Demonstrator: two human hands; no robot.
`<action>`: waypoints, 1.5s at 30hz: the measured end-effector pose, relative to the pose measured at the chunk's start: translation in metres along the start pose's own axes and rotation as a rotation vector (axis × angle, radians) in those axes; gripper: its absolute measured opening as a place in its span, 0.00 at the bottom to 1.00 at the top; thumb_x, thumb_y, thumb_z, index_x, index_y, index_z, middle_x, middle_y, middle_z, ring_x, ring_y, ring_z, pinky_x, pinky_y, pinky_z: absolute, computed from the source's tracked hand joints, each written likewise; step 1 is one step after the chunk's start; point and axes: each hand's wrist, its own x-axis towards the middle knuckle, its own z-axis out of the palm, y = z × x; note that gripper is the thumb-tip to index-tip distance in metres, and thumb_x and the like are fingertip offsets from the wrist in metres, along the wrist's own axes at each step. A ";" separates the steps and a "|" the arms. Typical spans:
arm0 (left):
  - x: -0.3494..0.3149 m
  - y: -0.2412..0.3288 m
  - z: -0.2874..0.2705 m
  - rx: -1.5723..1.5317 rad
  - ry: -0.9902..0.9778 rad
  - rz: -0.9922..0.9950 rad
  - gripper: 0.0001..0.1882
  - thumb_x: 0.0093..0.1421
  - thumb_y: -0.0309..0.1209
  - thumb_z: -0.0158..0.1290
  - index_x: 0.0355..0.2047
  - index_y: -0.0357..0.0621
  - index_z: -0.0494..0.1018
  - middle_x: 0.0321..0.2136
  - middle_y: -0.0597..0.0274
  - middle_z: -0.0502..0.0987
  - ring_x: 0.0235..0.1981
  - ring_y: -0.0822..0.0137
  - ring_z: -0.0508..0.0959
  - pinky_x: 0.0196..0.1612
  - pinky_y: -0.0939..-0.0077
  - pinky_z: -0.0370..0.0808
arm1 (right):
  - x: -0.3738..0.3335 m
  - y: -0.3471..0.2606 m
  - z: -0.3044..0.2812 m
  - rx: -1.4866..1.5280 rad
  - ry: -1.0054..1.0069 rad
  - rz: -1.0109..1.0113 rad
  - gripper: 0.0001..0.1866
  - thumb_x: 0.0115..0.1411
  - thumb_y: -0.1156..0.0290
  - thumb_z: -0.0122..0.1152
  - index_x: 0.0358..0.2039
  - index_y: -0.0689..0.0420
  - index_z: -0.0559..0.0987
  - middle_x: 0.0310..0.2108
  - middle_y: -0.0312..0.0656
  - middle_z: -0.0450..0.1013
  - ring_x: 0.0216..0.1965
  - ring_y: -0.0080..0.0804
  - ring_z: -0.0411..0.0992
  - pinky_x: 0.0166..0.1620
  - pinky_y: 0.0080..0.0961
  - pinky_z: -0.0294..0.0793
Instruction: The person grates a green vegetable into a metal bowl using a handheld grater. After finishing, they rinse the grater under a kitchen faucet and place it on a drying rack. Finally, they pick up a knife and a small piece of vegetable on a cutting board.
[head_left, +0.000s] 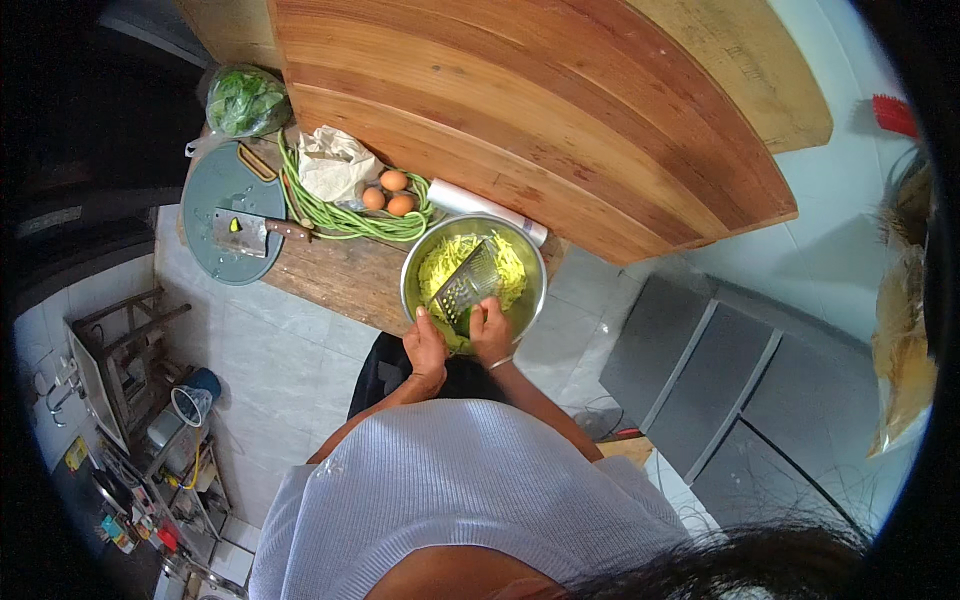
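A round steel bowl (538, 268) stands at the table's front edge, close to my body. Inside it lie pale yellow-green vegetable shreds (511, 270). A flat metal grater (468, 284) slants across the bowl over the shreds, its lower end near my hands. My right hand (490, 332) is closed at the grater's lower right corner, fingers bent round it. My left hand (426, 346) is closed on the bowl's near left rim, with the thumb pointing inward. Something green shows between the hands, partly hidden by them.
Left of the bowl are long green beans (345, 222), brown eggs (393, 181), a cream cloth bag (335, 165) and a clear roll (488, 208). A cleaver (242, 234) lies on a round grey board (205, 225). Bagged greens (243, 102) sit behind; a wooden panel (520, 110) rises at the back.
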 end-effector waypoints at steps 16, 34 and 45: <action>0.001 -0.008 0.000 -0.024 -0.005 0.036 0.26 0.63 0.47 0.38 0.11 0.47 0.58 0.07 0.71 0.58 0.06 0.76 0.57 0.09 0.78 0.55 | 0.000 -0.007 -0.005 -0.038 -0.072 0.030 0.06 0.55 0.69 0.52 0.26 0.57 0.67 0.19 0.50 0.68 0.23 0.52 0.69 0.26 0.40 0.66; -0.003 -0.008 0.006 -0.010 0.020 0.082 0.24 0.64 0.47 0.38 0.14 0.49 0.57 0.06 0.71 0.57 0.05 0.76 0.55 0.08 0.78 0.53 | -0.008 -0.011 -0.005 -0.071 0.043 -0.012 0.10 0.55 0.67 0.50 0.23 0.58 0.65 0.19 0.52 0.68 0.23 0.55 0.68 0.27 0.44 0.64; -0.001 -0.013 0.011 -0.001 0.021 0.090 0.25 0.63 0.47 0.39 0.12 0.50 0.54 0.06 0.71 0.55 0.05 0.76 0.54 0.08 0.78 0.51 | 0.058 0.046 -0.001 -0.272 0.180 0.028 0.10 0.57 0.66 0.46 0.25 0.60 0.67 0.17 0.52 0.65 0.20 0.53 0.67 0.26 0.43 0.66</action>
